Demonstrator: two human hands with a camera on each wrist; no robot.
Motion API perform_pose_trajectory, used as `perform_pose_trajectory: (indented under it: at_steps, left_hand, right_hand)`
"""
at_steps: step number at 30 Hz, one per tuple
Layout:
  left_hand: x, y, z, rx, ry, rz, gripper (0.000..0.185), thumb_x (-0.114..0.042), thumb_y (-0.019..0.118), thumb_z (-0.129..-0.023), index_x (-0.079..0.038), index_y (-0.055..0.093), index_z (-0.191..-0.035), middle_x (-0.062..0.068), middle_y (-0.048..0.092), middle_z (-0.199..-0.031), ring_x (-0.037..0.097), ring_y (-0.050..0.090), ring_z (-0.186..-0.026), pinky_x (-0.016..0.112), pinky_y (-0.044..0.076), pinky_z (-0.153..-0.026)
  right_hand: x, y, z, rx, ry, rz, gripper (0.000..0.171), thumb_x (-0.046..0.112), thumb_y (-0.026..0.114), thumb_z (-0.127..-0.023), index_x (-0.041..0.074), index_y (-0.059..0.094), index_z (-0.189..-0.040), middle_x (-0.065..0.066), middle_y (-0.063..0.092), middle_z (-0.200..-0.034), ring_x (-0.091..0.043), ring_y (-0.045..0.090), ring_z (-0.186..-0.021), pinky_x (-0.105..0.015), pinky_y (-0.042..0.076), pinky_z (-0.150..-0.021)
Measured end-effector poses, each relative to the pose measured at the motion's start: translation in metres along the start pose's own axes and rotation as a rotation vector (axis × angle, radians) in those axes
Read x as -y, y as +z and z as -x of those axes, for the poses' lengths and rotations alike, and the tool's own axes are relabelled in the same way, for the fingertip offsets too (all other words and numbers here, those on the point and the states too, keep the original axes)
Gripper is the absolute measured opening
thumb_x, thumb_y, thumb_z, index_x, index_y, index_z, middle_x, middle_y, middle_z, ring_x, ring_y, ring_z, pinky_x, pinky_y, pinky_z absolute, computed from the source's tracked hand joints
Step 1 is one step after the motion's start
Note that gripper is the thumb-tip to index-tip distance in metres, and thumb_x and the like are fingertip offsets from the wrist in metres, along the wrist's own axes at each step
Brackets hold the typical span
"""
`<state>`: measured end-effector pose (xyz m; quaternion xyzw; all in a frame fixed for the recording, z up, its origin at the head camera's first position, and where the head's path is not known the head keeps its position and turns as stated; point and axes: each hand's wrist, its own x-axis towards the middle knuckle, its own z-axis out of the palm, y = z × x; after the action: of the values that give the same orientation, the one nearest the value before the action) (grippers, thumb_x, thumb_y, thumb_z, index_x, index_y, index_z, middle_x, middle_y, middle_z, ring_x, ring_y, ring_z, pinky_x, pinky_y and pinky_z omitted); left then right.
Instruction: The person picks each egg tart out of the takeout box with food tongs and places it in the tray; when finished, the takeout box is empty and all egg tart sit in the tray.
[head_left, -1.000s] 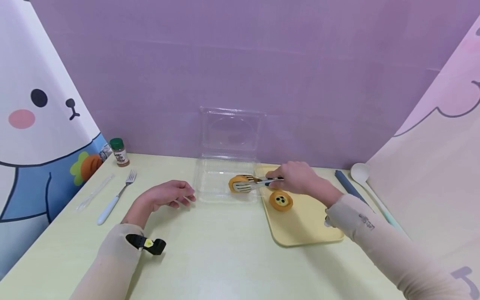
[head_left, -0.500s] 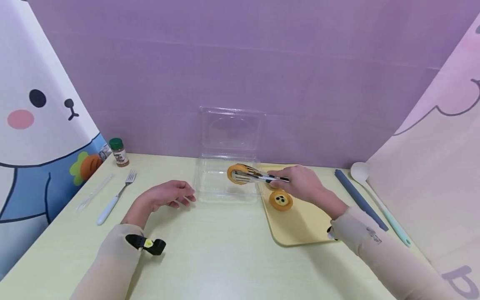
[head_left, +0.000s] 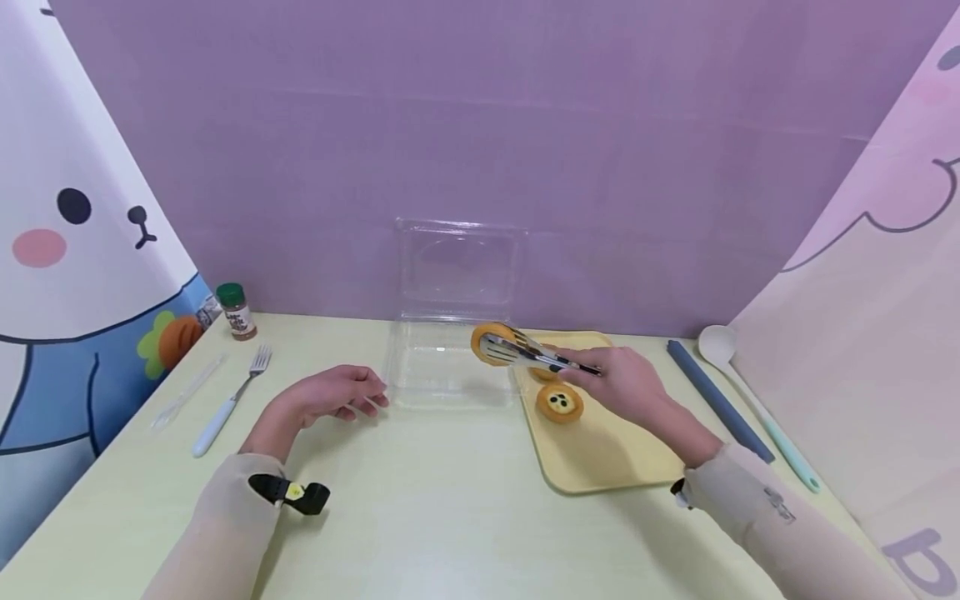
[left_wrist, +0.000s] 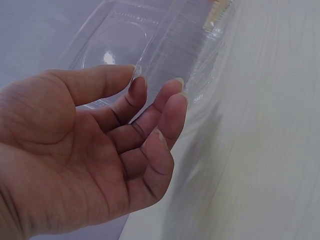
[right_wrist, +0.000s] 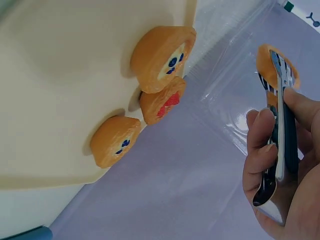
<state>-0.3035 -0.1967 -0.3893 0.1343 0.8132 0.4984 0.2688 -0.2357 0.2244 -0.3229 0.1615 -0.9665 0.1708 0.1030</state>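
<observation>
My right hand (head_left: 622, 385) grips metal tongs (head_left: 528, 356) with dark handles. Their slotted ends pinch a golden egg tart (head_left: 487, 343), raised over the right part of a clear plastic clamshell box (head_left: 423, 392) whose lid stands up at the back. More tarts sit on the cream tray (head_left: 607, 467): one with dark berries (head_left: 559, 403) at the front, and, in the right wrist view, one with red topping (right_wrist: 167, 106) between two berry-topped ones. My left hand (head_left: 335, 392) has loosely bent fingers and holds nothing, just left of the box; its palm shows in the left wrist view.
To the left lie a fork (head_left: 228, 410) with a pale handle and a clear plastic fork (head_left: 187, 392). A green-capped spice jar (head_left: 238, 312) stands at the back left. Right of the tray lie a dark blue bar-shaped thing (head_left: 718, 400) and a white spoon (head_left: 757, 404) with a mint handle.
My right hand has moved right and a little nearer, carrying the tongs and the tart, which has risen and shifted right above the box. The left hand has stayed in place.
</observation>
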Motion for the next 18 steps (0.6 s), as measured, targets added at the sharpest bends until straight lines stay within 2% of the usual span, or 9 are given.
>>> perform_pose_trajectory:
  at_steps: [1,5,6,9,12,14,18]
  left_hand:
    - [0.000,0.000,0.000,0.000,0.001,0.001,0.030,-0.027,0.051,-0.104,-0.002,0.059,-0.117,0.014,0.067,-0.123,0.021,0.066,-0.104,0.035,0.051,-0.083]
    - [0.001,-0.001,0.000,0.002,0.003,0.004,0.030,-0.028,0.051,-0.104,-0.002,0.059,-0.117,0.014,0.067,-0.123,0.020,0.067,-0.104,0.035,0.051,-0.083]
    - [0.001,-0.001,0.000,0.003,0.003,0.005,0.030,-0.028,0.051,-0.104,-0.002,0.059,-0.117,0.014,0.067,-0.123,0.020,0.067,-0.104,0.035,0.051,-0.083]
    - [0.002,-0.001,-0.001,0.003,-0.001,0.008,0.030,-0.029,0.051,-0.104,-0.002,0.059,-0.117,0.014,0.067,-0.123,0.020,0.067,-0.104,0.035,0.051,-0.084]
    - [0.002,-0.002,-0.001,0.006,0.000,0.002,0.031,-0.030,0.051,-0.104,-0.002,0.058,-0.117,0.014,0.067,-0.124,0.021,0.066,-0.106,0.034,0.051,-0.084]
    - [0.002,-0.002,-0.001,0.005,-0.002,0.000,0.031,-0.030,0.051,-0.105,-0.003,0.058,-0.117,0.014,0.067,-0.125,0.021,0.066,-0.106,0.034,0.051,-0.084]
    - [0.002,-0.001,0.000,0.011,-0.001,0.001,0.032,-0.030,0.051,-0.104,-0.002,0.058,-0.117,0.015,0.066,-0.125,0.022,0.066,-0.107,0.035,0.051,-0.084]
  right_hand:
    - [0.000,0.000,0.003,-0.005,0.014,-0.010,0.039,0.036,0.069,-0.094,0.023,0.068,-0.131,0.002,0.067,-0.075,-0.010,0.035,-0.048,-0.028,0.028,-0.046]
    - [-0.005,-0.003,0.013,-0.048,0.051,-0.028,0.039,0.036,0.070,-0.093,0.021,0.070,-0.128,-0.004,0.077,-0.100,-0.010,0.037,-0.049,-0.028,0.030,-0.046]
    - [-0.007,-0.003,0.016,-0.060,0.058,-0.029,0.039,0.037,0.071,-0.093,0.020,0.070,-0.128,-0.004,0.077,-0.100,-0.009,0.037,-0.049,-0.028,0.030,-0.046]
    - [-0.012,-0.006,0.024,-0.091,0.068,-0.029,0.038,0.037,0.072,-0.092,0.020,0.071,-0.126,-0.001,0.073,-0.077,-0.007,0.036,-0.049,-0.027,0.030,-0.046]
    - [-0.018,-0.009,0.031,-0.112,0.072,-0.034,0.038,0.037,0.072,-0.092,0.020,0.072,-0.125,0.007,0.053,-0.055,-0.005,0.036,-0.046,-0.026,0.030,-0.045]
    - [-0.021,-0.011,0.037,-0.106,0.096,-0.054,0.038,0.039,0.071,-0.092,0.023,0.071,-0.126,0.008,0.051,-0.054,-0.005,0.040,-0.045,-0.026,0.032,-0.045]
    - [-0.028,-0.017,0.050,-0.075,0.185,-0.100,0.041,0.046,0.068,-0.093,0.025,0.070,-0.129,0.006,0.061,-0.061,-0.008,0.053,-0.047,-0.029,0.037,-0.045]
